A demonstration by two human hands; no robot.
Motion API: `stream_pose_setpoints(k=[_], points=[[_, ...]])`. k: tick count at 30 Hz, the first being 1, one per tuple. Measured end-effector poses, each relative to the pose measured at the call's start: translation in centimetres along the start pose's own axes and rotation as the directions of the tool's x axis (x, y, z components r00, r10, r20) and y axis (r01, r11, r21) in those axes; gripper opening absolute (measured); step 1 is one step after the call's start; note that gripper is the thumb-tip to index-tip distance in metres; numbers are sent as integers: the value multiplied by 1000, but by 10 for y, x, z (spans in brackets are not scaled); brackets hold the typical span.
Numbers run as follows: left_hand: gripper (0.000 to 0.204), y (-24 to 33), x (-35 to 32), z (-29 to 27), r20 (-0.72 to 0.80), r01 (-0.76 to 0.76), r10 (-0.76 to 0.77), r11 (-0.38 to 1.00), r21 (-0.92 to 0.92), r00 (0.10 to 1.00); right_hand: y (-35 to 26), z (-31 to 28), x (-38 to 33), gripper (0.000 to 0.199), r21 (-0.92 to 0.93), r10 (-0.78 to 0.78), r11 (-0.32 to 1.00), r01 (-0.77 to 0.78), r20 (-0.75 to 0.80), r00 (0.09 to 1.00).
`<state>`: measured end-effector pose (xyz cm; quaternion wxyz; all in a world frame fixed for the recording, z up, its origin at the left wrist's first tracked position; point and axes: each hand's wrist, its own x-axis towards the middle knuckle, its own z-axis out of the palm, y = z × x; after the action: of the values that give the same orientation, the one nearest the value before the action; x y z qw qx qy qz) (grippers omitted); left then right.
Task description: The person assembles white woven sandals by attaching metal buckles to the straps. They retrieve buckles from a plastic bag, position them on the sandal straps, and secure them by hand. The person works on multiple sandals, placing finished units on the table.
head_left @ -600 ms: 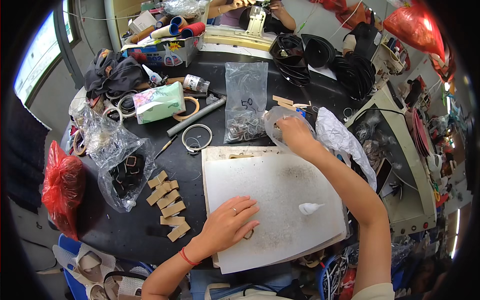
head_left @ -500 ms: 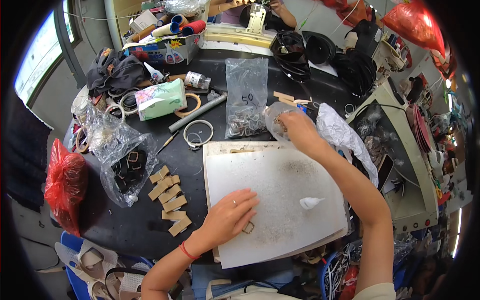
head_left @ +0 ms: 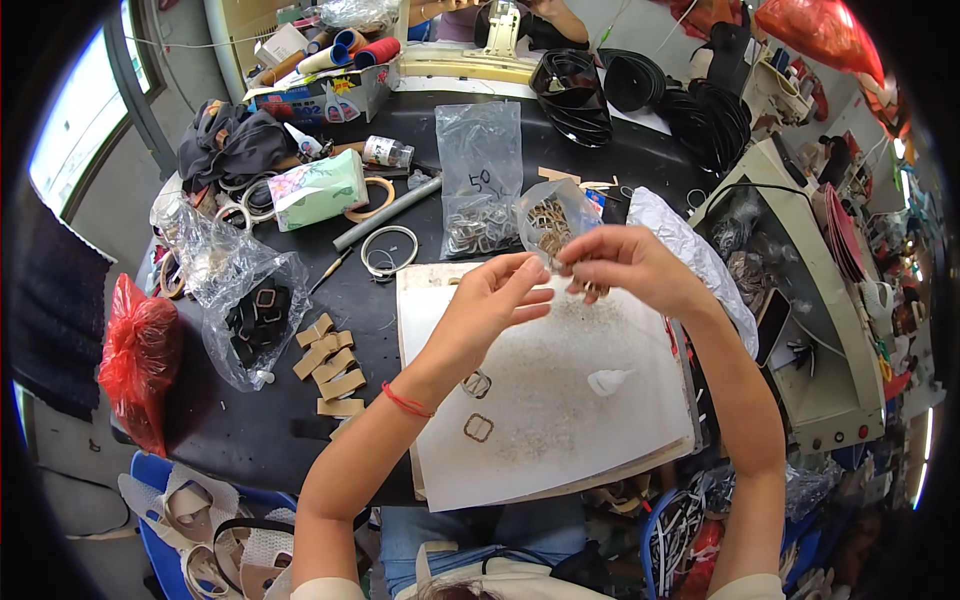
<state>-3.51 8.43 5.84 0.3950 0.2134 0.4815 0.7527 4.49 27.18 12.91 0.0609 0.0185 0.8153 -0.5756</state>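
Both my hands are raised over a white work board (head_left: 600, 440) on the black table. My right hand (head_left: 625, 262) grips a small clear plastic bag (head_left: 553, 222) holding several bronze metal buckles. My left hand (head_left: 490, 305) reaches its fingertips to the mouth of that bag, touching it next to my right fingers. Two square bronze buckles (head_left: 478, 405) lie on the board below my left wrist. A small white blob of glue (head_left: 608, 380) sits on the board to the right.
A larger clear bag of buckles (head_left: 478, 190) lies behind the board. Tan leather strips (head_left: 330, 365) are stacked left of it, beside a clear bag with dark buckles (head_left: 250, 310). A red bag (head_left: 138, 355) hangs at the left edge. A machine (head_left: 810, 330) stands right.
My left hand lifted off the board and rose to the small bag. My right hand brought the bag up from the table toward me.
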Motion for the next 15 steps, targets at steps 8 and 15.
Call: stream_pose_setpoints(k=[8, 15], points=[[35, -11, -5, -1, 1, -76, 76, 994, 77, 997, 2, 16, 1, 32, -96, 61, 994, -46, 161, 985], [24, -11, -61, -34, -57, 61, -27, 614, 787, 998, 24, 16, 4, 28, 110, 91, 989, -101, 85, 992]])
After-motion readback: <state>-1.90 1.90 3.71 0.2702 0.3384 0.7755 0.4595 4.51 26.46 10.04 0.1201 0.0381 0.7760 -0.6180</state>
